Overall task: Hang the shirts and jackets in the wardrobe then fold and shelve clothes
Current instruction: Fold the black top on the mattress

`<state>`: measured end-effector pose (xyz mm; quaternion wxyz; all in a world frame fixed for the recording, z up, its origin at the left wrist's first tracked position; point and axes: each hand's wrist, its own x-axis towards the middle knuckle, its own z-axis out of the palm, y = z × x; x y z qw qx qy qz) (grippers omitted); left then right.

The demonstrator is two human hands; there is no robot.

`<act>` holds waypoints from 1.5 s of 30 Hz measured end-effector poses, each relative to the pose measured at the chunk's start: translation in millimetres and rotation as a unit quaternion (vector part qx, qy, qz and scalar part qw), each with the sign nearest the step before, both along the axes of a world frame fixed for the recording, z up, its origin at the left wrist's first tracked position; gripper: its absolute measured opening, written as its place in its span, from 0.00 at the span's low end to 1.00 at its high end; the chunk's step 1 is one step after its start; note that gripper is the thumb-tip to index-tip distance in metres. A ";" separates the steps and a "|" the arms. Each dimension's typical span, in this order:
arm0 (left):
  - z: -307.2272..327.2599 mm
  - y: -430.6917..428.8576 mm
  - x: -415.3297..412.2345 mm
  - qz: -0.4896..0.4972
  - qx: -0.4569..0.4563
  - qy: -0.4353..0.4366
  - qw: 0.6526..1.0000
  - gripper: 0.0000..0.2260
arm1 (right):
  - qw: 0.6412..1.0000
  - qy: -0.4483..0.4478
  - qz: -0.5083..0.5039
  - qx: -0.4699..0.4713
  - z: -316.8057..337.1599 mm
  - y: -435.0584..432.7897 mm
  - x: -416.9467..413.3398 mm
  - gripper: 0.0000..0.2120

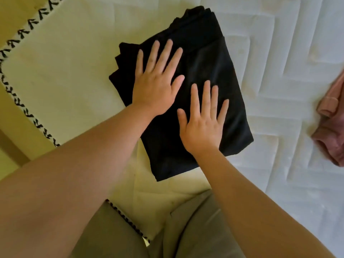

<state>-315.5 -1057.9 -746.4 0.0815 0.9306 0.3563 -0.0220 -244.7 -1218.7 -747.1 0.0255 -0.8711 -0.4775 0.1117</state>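
Partly across mat [65, 71] edge: black garment [214, 62]

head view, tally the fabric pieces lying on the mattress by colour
black folded cloth garment: 1
pink crumpled cloth garment: 1
cream flat cloth with black stitched edging: 1
total: 3
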 end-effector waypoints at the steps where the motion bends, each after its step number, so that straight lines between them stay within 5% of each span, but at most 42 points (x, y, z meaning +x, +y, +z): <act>1: -10.6 4.8 -3.3 -0.011 -0.010 0.018 1.000 0.27 | 1.000 0.004 0.004 -0.012 -8.3 -12.7 -2.2 0.31; 8: -24.0 18.1 -4.6 -0.020 -0.046 0.020 0.999 0.28 | 0.991 0.063 -0.107 -0.052 -7.5 -91.2 -14.0 0.30; 11: -17.8 19.1 -3.1 -0.007 -0.067 0.036 0.997 0.28 | 0.962 0.133 -0.231 0.063 10.5 -104.0 -15.4 0.26; 13: -11.1 13.8 4.3 0.023 -0.063 0.036 0.997 0.29 | 0.902 0.156 -0.381 0.132 22.2 -108.0 -7.6 0.23; 17: 10.9 -5.7 36.0 -0.007 0.022 -0.003 1.000 0.28 | 0.686 0.343 -0.631 0.120 33.0 -106.7 22.7 0.18; 21: 25.4 -37.9 74.5 -0.193 0.022 -0.023 0.981 0.27 | 0.612 0.392 -0.668 0.162 33.3 -101.4 44.0 0.18; 25: 30.3 -92.1 77.1 -0.287 -0.005 -0.072 0.955 0.30 | 0.450 0.506 -0.693 0.247 38.2 -108.4 66.6 0.12; 28: 28.2 -139.9 42.5 -0.298 -0.025 -0.010 0.954 0.40 | 0.457 0.545 -0.655 0.255 42.8 -113.4 78.6 0.13; 30: 22.0 -162.3 18.0 -0.266 -0.011 0.067 0.962 0.46 | 0.431 0.598 -0.628 0.250 44.1 -114.2 82.3 0.12; 36: 4.1 -174.8 -6.5 -0.219 -0.022 0.118 0.968 0.46 | 0.424 0.613 -0.605 0.280 38.9 -113.4 80.6 0.12; 38: -0.9 -171.8 -8.5 -0.230 -0.038 0.133 0.963 0.46 | 0.372 0.606 -0.635 0.301 37.4 -115.5 79.6 0.11; 41: -7.8 -169.3 -7.1 -0.236 -0.052 0.146 0.959 0.46 | 0.239 0.583 -0.712 0.311 34.7 -111.1 73.7 0.09; 42: -8.8 -169.9 -6.4 -0.234 -0.058 0.149 0.959 0.45 | 0.227 0.569 -0.729 0.306 34.5 -107.6 73.0 0.09; 43: -8.9 -171.3 -5.7 -0.231 -0.063 0.151 0.959 0.44 | 0.243 0.553 -0.740 0.297 34.6 -104.8 72.9 0.09; 45: -3.1 -176.7 -1.3 -0.217 -0.074 0.149 0.962 0.39 | 0.331 0.501 -0.750 0.278 33.9 -104.0 73.9 0.11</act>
